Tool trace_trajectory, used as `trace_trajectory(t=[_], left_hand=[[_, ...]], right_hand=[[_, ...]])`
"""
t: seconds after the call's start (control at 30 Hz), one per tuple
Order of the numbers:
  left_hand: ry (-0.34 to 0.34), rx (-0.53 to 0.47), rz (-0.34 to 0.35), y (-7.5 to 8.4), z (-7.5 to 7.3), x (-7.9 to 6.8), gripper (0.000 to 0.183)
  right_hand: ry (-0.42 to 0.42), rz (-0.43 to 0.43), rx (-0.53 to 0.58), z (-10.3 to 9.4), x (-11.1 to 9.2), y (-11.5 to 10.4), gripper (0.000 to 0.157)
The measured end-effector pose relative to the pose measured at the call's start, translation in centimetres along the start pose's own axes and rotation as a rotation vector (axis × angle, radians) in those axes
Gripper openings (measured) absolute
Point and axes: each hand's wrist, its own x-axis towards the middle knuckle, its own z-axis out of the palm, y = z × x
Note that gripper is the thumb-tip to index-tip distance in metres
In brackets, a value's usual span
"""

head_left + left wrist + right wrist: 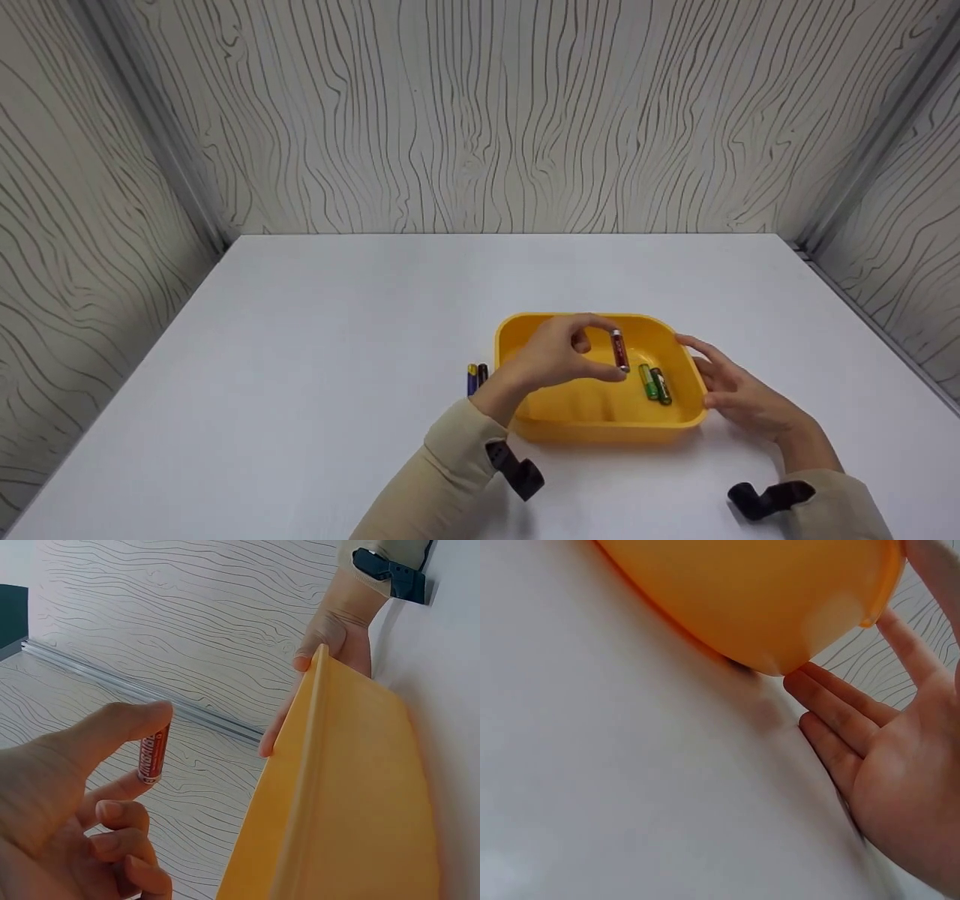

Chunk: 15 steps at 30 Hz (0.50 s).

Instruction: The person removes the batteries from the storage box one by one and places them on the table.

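Note:
A small red battery (619,351) is pinched end to end between the thumb and index finger of my left hand (559,352). It is held over a yellow plastic bin (600,433); red lettering side and silver end also show on the battery (153,755) in the left wrist view. Inside the bin, toward its right end, lie a light green battery (648,382) and a dark green battery (661,386) side by side. My right hand (750,394) rests its fingertips and thumb against the bin's right end, with fingers (840,701) nearly straight at the outer wall.
Left of the bin, a blue-and-yellow battery (472,379) and a dark battery (483,373) lie on the white table (337,337), partly hidden by my left forearm. Wood-patterned panels (480,120) enclose the table at the back and sides.

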Motion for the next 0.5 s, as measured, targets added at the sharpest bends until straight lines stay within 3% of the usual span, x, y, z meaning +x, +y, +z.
trace_trajectory(t=[0.27,0.5], left_hand=[[-0.017,0.001,0.035,-0.2,-0.8,-0.5,0.051],[0.001,0.014,0.064,-1.2,-1.7,-1.0,0.051]], right_hand=[[0.02,-0.006,-0.012,0.1,0.1,0.1,0.08],[-0.034,-0.073,0.027,-0.2,0.0,0.4,0.078]])
